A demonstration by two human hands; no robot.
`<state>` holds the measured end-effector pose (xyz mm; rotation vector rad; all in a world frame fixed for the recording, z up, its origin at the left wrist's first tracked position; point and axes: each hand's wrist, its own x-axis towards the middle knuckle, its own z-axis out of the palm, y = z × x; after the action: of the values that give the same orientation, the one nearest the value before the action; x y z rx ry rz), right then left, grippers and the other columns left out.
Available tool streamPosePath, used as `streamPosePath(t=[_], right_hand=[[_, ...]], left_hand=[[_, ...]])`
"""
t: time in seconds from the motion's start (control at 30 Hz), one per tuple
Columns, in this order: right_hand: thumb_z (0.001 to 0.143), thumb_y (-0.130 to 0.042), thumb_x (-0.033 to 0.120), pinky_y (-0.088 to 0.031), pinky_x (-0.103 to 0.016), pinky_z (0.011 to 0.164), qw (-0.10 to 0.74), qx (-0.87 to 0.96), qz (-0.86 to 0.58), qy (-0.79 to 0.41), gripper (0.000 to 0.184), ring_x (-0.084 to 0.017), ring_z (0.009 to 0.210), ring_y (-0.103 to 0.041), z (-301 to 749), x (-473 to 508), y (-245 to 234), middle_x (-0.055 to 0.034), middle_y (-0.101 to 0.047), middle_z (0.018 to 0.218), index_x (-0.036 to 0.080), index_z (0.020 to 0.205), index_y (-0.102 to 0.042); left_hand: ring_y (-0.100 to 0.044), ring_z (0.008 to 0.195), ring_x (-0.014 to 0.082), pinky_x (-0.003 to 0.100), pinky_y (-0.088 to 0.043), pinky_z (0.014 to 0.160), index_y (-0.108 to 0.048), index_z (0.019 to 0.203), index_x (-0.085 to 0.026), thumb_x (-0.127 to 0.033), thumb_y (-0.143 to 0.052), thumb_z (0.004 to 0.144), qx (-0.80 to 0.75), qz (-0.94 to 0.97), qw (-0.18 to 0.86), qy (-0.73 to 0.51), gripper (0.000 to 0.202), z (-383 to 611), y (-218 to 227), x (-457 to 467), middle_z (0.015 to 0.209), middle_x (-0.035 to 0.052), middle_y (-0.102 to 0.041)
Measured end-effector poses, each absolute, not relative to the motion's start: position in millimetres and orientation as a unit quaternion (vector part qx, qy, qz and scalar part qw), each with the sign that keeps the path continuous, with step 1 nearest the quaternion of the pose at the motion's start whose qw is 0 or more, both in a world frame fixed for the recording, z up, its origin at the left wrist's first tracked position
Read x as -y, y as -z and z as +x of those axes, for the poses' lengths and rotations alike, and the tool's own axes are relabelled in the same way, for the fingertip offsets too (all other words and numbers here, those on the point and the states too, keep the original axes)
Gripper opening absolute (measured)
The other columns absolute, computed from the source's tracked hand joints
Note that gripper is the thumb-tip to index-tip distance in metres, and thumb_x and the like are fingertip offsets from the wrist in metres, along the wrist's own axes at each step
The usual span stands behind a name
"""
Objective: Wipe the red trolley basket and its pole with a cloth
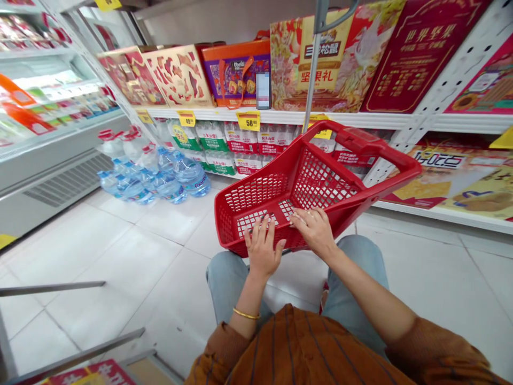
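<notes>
A red plastic shopping basket (256, 184) with a long red handle (363, 141) stands in front of my knees, tilted in view, with nothing lying in it. My left hand (263, 248) rests on the near rim, its fingers spread and reaching over the edge, thumb apart. Farther right on that rim lies my right hand (315, 232), fingers stretched over the edge into the basket and its thumb mostly hidden. Neither hand has anything else in it. A thin grey metal pole (311, 80) rises behind the basket.
Gift boxes (236, 72) line the shelf (216, 114) ahead, with packs of bottled water (218, 136) underneath. Large water bottles (160, 174) stand on the left floor beside a refrigerated case (60, 176). A metal rack (100, 345) juts in at lower left.
</notes>
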<state>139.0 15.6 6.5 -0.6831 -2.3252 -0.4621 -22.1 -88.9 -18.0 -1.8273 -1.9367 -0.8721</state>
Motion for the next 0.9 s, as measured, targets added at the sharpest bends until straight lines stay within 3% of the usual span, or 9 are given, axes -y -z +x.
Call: streamPosePath(t=[0.07, 0.17, 0.3, 0.5, 0.7, 0.9], right_hand=[[0.093, -0.052, 0.021, -0.038, -0.041, 0.099, 0.343, 0.888, -0.247, 0.181, 0.022, -0.021, 0.101, -0.054, 136.6, -12.9, -3.0, -0.0071, -0.063, 0.126, 0.022, 0.111, -0.064], [0.092, -0.051, 0.019, -0.036, -0.044, 0.104, 0.341, 0.895, -0.229, 0.173, 0.028, -0.022, 0.107, -0.055, 138.0, -12.3, 1.1, -0.0067, -0.066, 0.120, 0.022, 0.118, -0.062], [0.092, -0.051, 0.018, -0.032, -0.047, 0.111, 0.339, 0.901, -0.198, 0.183, 0.032, -0.021, 0.114, -0.055, 147.3, -19.2, 4.5, -0.0046, -0.069, 0.115, 0.025, 0.122, -0.060], [0.092, -0.051, 0.015, -0.030, -0.044, 0.113, 0.358, 0.889, -0.169, 0.231, 0.031, -0.023, 0.132, -0.044, 169.9, -37.7, 1.3, -0.0059, -0.068, 0.118, 0.020, 0.121, -0.061], [0.092, -0.052, 0.012, -0.040, -0.043, 0.108, 0.339, 0.905, -0.144, 0.212, 0.034, -0.020, 0.122, -0.053, 194.2, -54.0, -11.8, -0.0078, -0.068, 0.115, 0.019, 0.124, -0.058], [0.091, -0.053, 0.012, -0.041, -0.047, 0.107, 0.349, 0.896, -0.196, 0.193, 0.040, -0.021, 0.121, -0.053, 197.8, -50.5, -12.2, -0.0066, -0.067, 0.117, 0.024, 0.129, -0.055]], left_hand=[[-0.031, 0.139, 0.0271, 0.047, -0.009, 0.116, -0.037, 0.143, -0.010, -0.047, -0.025, 0.098, 0.666, -0.667, 0.158, 0.293, 0.060, -9.3, 17.7, 81.5, 0.144, 0.0136, -0.046], [-0.035, 0.137, 0.0265, 0.044, -0.017, 0.115, -0.031, 0.145, -0.008, -0.049, -0.022, 0.098, 0.670, -0.668, 0.158, 0.282, 0.064, -1.0, 26.4, 72.2, 0.145, 0.0149, -0.045], [-0.049, 0.124, 0.0226, 0.038, -0.025, 0.112, -0.039, 0.143, -0.014, -0.045, -0.029, 0.098, 0.644, -0.695, 0.172, 0.271, 0.055, -8.8, 40.5, 67.8, 0.133, 0.0103, -0.058], [-0.053, 0.120, 0.0206, 0.036, -0.028, 0.109, -0.045, 0.138, -0.017, -0.043, -0.033, 0.098, 0.626, -0.707, 0.153, 0.291, 0.050, -15.5, 39.5, 66.9, 0.129, 0.0078, -0.061], [-0.052, 0.120, 0.0228, 0.038, -0.027, 0.109, -0.043, 0.139, -0.016, -0.044, -0.037, 0.096, 0.613, -0.711, 0.122, 0.321, 0.052, -15.5, 36.7, 67.0, 0.130, 0.0096, -0.060], [-0.053, 0.119, 0.0234, 0.039, -0.029, 0.108, -0.044, 0.138, -0.016, -0.045, -0.040, 0.095, 0.613, -0.709, 0.108, 0.332, 0.053, -14.3, 34.4, 67.8, 0.129, 0.0099, -0.060]])
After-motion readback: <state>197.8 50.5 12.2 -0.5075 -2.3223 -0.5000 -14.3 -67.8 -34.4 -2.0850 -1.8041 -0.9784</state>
